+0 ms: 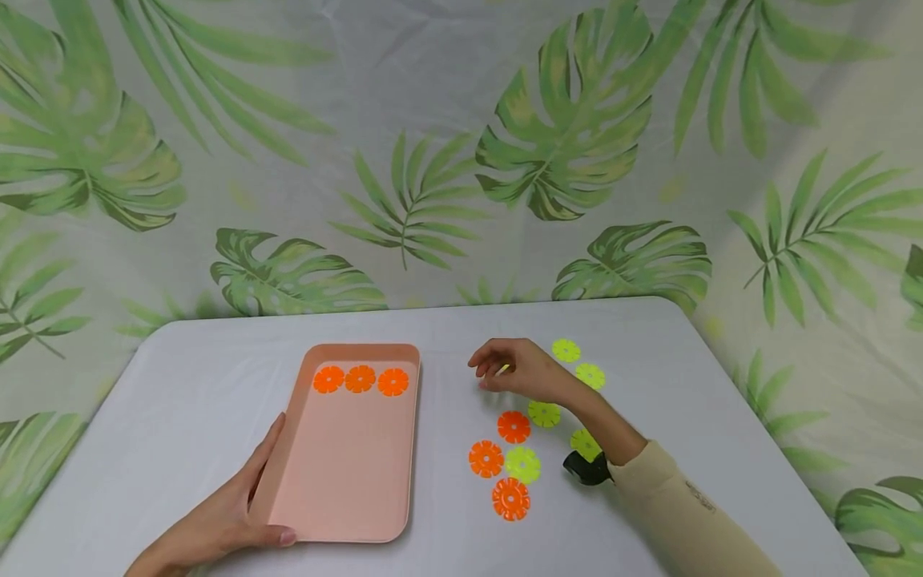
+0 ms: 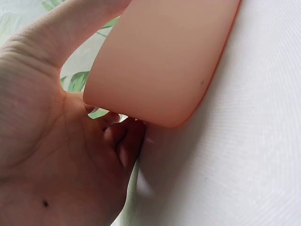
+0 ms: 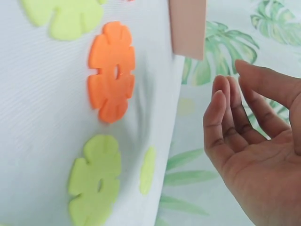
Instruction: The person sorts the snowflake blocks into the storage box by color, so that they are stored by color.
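My left hand (image 1: 223, 513) grips the near left corner of a pink tray (image 1: 346, 473), thumb at the front edge and fingers along the left side. The left wrist view shows the palm close around the tray's corner (image 2: 155, 70). Three orange flower-shaped discs (image 1: 360, 378) lie in a row at the tray's far end. To the right of the tray, my right hand (image 1: 522, 370) hovers over the table with fingers loosely bent. In the right wrist view nothing sits between thumb and fingers (image 3: 240, 108). Below it lies an orange disc (image 1: 514, 426).
Several yellow-green flower discs (image 1: 590, 376) and more orange discs (image 1: 510, 499) are scattered on the white table (image 1: 447, 513) right of the tray. Something black (image 1: 587, 470) shows beside the right sleeve cuff. A leaf-patterned cloth (image 1: 433, 96) hangs behind the table.
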{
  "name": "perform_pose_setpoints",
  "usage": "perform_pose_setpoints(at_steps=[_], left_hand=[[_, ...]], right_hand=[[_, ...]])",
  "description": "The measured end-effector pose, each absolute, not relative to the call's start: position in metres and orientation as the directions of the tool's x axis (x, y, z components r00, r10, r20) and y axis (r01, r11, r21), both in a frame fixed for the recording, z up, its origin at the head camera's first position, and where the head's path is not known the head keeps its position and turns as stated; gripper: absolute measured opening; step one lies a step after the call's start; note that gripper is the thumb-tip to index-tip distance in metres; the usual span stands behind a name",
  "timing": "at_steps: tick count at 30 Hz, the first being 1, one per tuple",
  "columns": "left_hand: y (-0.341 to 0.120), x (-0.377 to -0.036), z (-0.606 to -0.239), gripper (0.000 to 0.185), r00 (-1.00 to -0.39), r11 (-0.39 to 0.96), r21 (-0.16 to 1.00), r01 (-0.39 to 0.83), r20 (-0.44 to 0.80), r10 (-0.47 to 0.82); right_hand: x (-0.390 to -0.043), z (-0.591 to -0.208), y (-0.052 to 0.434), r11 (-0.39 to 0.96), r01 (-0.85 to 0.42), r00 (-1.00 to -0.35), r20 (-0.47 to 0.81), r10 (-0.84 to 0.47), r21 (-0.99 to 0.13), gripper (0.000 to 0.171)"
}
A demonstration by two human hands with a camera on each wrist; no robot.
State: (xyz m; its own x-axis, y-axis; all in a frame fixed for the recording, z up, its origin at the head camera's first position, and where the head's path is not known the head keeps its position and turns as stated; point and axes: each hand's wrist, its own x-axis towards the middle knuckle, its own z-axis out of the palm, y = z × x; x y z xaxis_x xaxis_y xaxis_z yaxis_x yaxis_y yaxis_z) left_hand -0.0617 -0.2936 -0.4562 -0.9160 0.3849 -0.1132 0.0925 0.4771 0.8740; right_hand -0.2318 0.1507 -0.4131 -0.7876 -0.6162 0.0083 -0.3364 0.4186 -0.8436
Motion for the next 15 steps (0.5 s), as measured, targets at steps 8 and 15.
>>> perform_pose_setpoints(at_steps=[8, 15], left_hand=[[-0.292, -0.061, -0.457, 0.132, -0.918, 0.476, 0.874, 0.096, -0.107, 0.381], [-0.292, -0.062, -0.454, 0.131, -0.915, 0.462, 0.88, 0.11, -0.092, 0.393]], right_hand=[[-0.222, -0.417, 0.169, 0.429, -0.306, -0.771, -0.043, -0.635, -0.85, 0.033], [-0.218, -0.425, 0.179, 0.474, -0.278, -0.762, -0.108, -0.638, -0.835, 0.037]])
